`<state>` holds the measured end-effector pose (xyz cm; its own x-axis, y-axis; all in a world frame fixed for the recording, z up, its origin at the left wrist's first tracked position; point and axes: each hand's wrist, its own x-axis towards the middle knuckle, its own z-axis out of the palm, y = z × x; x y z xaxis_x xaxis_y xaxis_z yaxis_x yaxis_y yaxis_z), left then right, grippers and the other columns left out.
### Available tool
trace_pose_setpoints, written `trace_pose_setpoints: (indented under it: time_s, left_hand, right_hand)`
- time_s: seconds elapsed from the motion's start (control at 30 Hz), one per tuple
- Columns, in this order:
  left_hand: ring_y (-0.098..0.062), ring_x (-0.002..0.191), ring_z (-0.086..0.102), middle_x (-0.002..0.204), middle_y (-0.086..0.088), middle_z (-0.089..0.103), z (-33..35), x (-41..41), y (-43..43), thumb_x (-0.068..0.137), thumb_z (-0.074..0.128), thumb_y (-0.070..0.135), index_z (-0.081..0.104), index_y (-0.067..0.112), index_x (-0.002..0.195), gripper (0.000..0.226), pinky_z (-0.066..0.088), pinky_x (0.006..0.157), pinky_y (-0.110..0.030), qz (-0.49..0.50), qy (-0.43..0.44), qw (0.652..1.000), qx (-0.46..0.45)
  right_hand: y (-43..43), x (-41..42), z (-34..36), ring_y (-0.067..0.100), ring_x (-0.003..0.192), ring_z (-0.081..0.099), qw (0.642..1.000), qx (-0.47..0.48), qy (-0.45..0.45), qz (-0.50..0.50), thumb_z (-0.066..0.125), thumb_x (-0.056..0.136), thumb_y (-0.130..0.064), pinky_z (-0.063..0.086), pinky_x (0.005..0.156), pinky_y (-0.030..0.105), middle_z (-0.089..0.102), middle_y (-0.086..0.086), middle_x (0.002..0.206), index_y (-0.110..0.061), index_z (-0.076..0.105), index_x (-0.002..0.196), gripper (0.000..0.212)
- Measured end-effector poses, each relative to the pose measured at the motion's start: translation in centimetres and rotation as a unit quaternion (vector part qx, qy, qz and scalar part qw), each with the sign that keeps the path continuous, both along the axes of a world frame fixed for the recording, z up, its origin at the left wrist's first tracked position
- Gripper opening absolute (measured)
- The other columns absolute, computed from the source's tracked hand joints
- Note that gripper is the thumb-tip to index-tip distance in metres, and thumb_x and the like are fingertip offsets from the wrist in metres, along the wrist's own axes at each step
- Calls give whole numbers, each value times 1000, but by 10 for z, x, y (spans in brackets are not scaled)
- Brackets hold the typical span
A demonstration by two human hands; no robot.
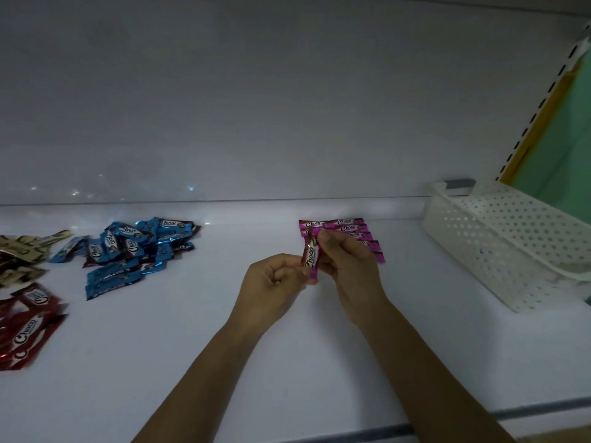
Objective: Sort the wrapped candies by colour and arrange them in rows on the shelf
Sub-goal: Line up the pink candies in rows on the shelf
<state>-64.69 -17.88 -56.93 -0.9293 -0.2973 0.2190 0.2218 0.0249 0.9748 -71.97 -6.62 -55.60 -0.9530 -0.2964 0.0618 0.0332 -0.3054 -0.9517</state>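
Observation:
Both my hands meet above the middle of the white shelf (192, 362). My right hand (348, 266) pinches a pink wrapped candy (311, 255) that stands almost upright between thumb and fingers. My left hand (275, 282) has its fingers curled and touches the candy's lower end. Just behind the hands, several pink candies (343, 226) lie in rows near the back wall, partly hidden by my right hand. A loose heap of blue candies (128, 251) lies to the left. Red candies (25, 321) and cream-coloured candies (22, 251) sit at the far left edge.
A white perforated plastic basket (511, 244) stands at the right end of the shelf, against a slotted upright post (543, 100). The shelf's front edge (479, 420) runs along the bottom right. A white back wall (256, 123) closes the shelf behind the candies.

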Motion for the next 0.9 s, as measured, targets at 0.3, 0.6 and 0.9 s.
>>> trace_pose_setpoints:
  time_s: [0.3, 0.6, 0.9]
  left_hand:
    - [-16, 95, 60, 102, 4, 63, -10, -3, -5, 96, 54, 15, 53, 34, 106, 21, 52, 84, -35, 199, -3, 980, -30]
    - [-8, 97, 59, 101, 22, 58, -12, -3, -5, 97, 53, 24, 57, 27, 106, 11, 50, 84, -27, 207, -10, 974, -94]
    - [-13, 96, 61, 103, 8, 63, -15, -5, -5, 97, 53, 23, 58, 23, 107, 11, 51, 82, -26, 194, -8, 977, -92]
  right_hand:
    - [12, 1, -7, 7, 66, 54, 806, 538, 225, -100, 57, 91, -23, 36, 57, 21, 61, -9, 82, -22, 51, 92, 6]
    - [-5, 16, -21, 13, 59, 59, 623, 608, 482, -99, 76, 72, -31, 45, 49, 23, 62, -3, 66, -17, 71, 72, 15]
    - [0, 4, -27, 20, 132, 38, 651, 652, 388, -29, 29, 97, -48, 24, 110, 38, 47, 1, 141, -18, 39, 141, 54]
